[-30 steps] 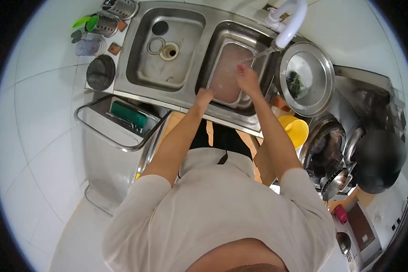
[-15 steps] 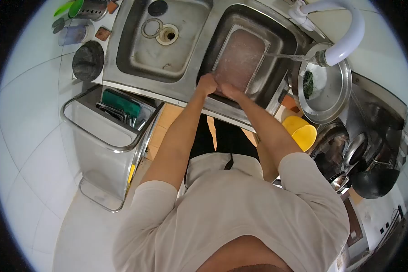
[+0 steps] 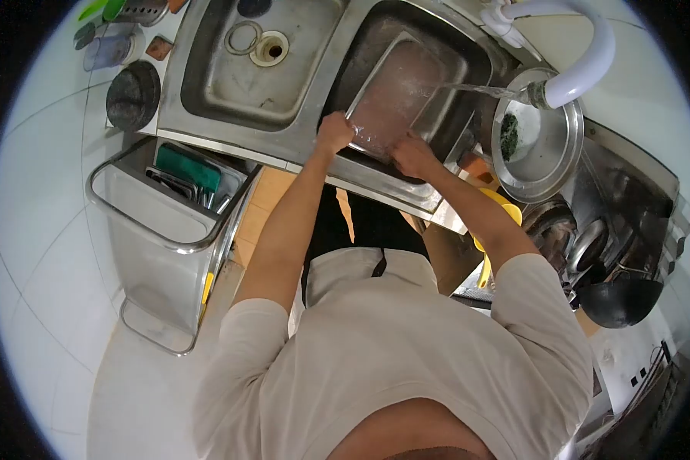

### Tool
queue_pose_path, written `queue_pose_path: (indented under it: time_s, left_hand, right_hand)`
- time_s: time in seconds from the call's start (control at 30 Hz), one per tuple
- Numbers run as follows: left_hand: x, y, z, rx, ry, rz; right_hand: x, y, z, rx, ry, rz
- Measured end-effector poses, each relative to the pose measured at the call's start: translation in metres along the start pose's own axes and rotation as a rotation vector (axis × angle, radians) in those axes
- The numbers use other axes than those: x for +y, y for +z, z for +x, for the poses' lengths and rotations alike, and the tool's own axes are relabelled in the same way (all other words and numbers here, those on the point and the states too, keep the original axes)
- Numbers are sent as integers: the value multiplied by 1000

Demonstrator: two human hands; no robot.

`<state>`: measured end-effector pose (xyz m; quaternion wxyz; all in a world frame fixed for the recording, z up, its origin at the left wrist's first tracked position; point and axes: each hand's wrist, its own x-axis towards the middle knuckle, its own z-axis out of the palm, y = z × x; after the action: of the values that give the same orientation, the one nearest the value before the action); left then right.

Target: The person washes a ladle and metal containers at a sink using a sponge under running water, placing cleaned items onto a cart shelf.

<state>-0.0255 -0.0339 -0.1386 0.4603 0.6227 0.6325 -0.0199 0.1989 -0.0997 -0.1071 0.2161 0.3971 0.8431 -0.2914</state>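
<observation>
left hand (image 3: 335,133) in the head view is curled closed at the near left corner of a metal tray (image 3: 376,70), seemingly grasping its rim. right hand (image 3: 414,157) is bent down at the tray's near right corner, its fingertips hidden at the edge of the water, so i cannot tell whether it grips anything. the tray sits inside the right basin (image 3: 461,115) of a double steel sink, holding cloudy pinkish water (image 3: 402,88) with bubbles on its surface. a white faucet (image 3: 599,50) curves in from the right, and a thin stream (image 3: 479,89) runs from its mouth into the tray. in the left basin (image 3: 261,96), a ring (image 3: 228,44) lies just beside the drain (image 3: 269,49), with a dark disc (image 3: 254,7) near them. right of the sink stands a wide metal bowl (image 3: 548,149) with something dark green (image 3: 508,136) in it; a yellow container (image 3: 506,203) shows partly behind the right forearm, and a black wok (image 3: 619,301) is farther right. at the left, a metal trolley (image 3: 142,203) bears a green object (image 3: 188,166) near its top, below a dark round block (image 3: 133,95).
</observation>
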Motion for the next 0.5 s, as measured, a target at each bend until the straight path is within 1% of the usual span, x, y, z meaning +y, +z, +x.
queue_pose_path:
  time_s: [0.07,0.17,0.27,0.37,0.47,0.5]
  left_hand:
    - [4,-11,-1,-54,-1,-8]
    - [10,-23,-2,-41,-30,-28]
    - [21,-36,-4,-48,-48,-25]
    - [27,-39,0,-56,-22,-78]
    - [54,-71,-14,-169,-51,-15]
    - [57,-72,-28,-133,-111,-267]
  right_hand:
    - [1,19,-4,324,-47,42]
    - [1,32,-1,380,-143,163]
    - [-7,9,-8,402,-100,263]
    - [-15,2,-10,409,-6,213]
    - [-22,11,-12,546,5,276]
    - [-26,6,-14,580,13,303]
